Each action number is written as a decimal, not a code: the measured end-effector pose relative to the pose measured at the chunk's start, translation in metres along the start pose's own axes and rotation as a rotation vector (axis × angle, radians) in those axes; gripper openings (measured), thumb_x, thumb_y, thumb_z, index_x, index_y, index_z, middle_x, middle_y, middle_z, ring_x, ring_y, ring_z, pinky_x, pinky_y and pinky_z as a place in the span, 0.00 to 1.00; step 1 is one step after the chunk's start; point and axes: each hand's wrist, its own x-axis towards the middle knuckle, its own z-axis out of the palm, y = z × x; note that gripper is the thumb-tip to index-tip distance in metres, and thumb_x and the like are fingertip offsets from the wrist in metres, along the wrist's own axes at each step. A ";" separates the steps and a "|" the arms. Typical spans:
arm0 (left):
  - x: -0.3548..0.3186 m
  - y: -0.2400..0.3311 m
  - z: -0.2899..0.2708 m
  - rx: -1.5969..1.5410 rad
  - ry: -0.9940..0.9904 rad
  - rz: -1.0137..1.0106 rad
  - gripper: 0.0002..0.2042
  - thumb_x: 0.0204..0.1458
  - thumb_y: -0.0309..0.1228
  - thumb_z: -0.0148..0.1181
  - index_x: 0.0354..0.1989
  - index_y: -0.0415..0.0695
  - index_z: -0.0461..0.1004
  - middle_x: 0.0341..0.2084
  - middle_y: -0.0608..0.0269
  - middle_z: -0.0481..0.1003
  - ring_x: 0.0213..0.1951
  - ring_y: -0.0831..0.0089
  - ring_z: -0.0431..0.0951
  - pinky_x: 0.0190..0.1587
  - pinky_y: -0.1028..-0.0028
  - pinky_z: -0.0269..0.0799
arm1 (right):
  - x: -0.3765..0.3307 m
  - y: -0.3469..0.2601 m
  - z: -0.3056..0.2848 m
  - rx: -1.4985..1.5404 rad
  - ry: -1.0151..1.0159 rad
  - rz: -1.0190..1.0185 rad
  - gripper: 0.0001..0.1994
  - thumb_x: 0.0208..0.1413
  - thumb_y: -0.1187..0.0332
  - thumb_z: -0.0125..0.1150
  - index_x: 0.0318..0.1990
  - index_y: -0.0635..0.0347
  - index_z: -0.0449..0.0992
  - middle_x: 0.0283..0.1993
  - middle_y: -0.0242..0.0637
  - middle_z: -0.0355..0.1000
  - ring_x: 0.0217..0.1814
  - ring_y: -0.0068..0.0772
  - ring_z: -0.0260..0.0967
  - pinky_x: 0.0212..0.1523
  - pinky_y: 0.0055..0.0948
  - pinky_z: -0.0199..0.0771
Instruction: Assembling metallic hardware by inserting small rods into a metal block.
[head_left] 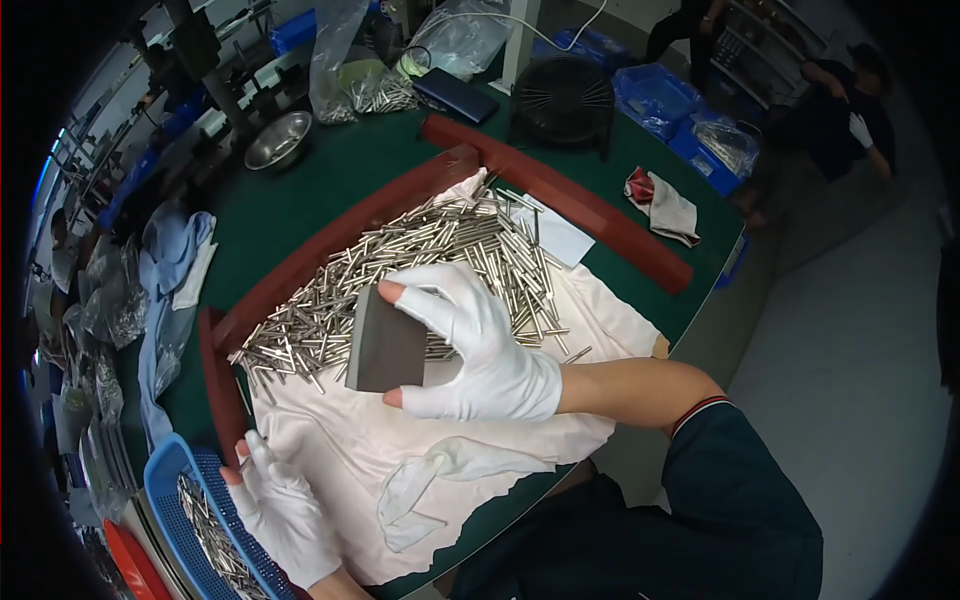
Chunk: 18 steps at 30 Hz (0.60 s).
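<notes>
In my right hand (475, 345), gloved in white with bare thumb and fingertip, is a dark grey rectangular block (392, 352). Thumb and finger grip it by opposite edges, above the near side of a heap of thin shiny metal pins (345, 285). The pins lie in a jumble on a pale pink cloth (320, 440). My left hand (285, 515), also white-gloved with bare tips, is beside a blue plastic basket (170, 452) at the lower left. Its fingers are apart, and I see nothing held. More metal pins (215, 535) lie in that basket.
Dark red bars (600, 220) border the heap on the green table (230, 220). A white cloth strip (400, 500) lies nearby. Farther off are a metal bowl (280, 140), a dark blue flat case (455, 95), a black fan (562, 100) and blue bins (655, 95). Other people are at the far right.
</notes>
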 end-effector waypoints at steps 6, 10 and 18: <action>-0.007 0.004 -0.007 0.197 0.200 0.034 0.17 0.62 0.25 0.44 0.57 0.31 0.62 0.57 0.42 0.66 0.58 0.61 0.70 0.51 0.65 0.78 | 0.000 -0.001 0.010 0.002 0.017 -0.015 0.41 0.29 0.61 0.74 0.57 0.62 0.65 0.52 0.42 0.64 0.48 0.44 0.63 0.48 0.40 0.64; -0.005 -0.012 0.013 0.328 0.298 0.012 0.15 0.61 0.24 0.45 0.56 0.34 0.64 0.47 0.49 0.71 0.45 0.65 0.74 0.43 0.71 0.77 | -0.001 0.000 0.011 0.012 0.049 -0.018 0.40 0.30 0.60 0.73 0.57 0.61 0.65 0.52 0.40 0.64 0.48 0.43 0.62 0.48 0.40 0.63; -0.004 -0.021 0.016 0.305 0.213 -0.071 0.14 0.62 0.25 0.44 0.55 0.37 0.65 0.39 0.56 0.70 0.39 0.71 0.70 0.40 0.76 0.70 | -0.005 -0.001 0.015 0.049 0.096 -0.022 0.42 0.30 0.59 0.73 0.58 0.58 0.64 0.53 0.39 0.63 0.49 0.43 0.60 0.48 0.41 0.60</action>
